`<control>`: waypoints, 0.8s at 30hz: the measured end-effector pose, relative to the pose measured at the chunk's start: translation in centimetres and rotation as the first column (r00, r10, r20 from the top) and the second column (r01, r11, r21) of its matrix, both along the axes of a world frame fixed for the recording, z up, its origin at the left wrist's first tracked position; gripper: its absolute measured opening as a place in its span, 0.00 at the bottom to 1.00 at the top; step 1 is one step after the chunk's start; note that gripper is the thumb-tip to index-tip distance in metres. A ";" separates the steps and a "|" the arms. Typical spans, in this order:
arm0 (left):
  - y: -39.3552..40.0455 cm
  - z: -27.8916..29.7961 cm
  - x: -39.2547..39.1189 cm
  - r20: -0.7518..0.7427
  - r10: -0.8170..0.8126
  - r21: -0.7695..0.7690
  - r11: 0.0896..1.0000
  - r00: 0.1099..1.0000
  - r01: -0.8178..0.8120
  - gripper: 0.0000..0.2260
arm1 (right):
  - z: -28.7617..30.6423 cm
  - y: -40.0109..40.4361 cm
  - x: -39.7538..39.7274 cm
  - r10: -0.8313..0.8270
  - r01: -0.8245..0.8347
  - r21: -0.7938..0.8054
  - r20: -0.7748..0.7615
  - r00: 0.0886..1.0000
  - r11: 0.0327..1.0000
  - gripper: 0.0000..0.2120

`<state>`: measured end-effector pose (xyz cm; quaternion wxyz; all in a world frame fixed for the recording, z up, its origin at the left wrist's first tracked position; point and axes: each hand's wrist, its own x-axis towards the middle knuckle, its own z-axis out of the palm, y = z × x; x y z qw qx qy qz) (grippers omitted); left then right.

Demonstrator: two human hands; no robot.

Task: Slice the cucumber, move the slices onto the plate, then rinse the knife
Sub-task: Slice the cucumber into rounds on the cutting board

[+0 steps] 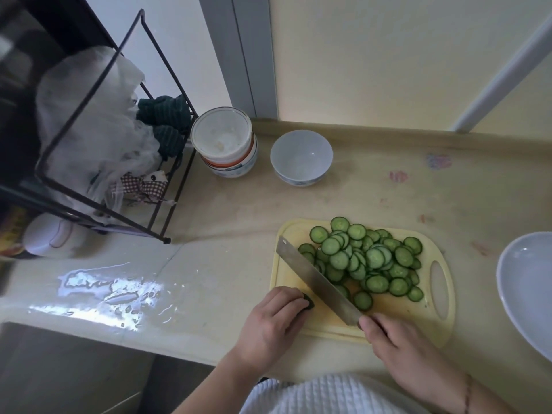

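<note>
So we've got the right hand (397,342) wrapped around the knife (316,280) handle, blade angled across the yellow cutting board (385,321) on the table (227,222). Left hand (273,319) pinches the last cucumber stub (309,301) beside the blade. Slices (367,261) piled on the board, plate (525,288) off right.

bare forearms, thin bracelet (467,394) on right wrist, white ribbed top (328,395)
</note>
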<state>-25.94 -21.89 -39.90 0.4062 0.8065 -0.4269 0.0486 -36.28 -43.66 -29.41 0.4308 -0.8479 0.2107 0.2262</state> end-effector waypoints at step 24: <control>-0.6 -0.3 -0.6 0.094 0.035 0.002 0.999 0.995 -0.036 0.02 | 0.9 1.3 -1.7 0.089 -0.080 -0.090 0.108 0.990 0.993 0.33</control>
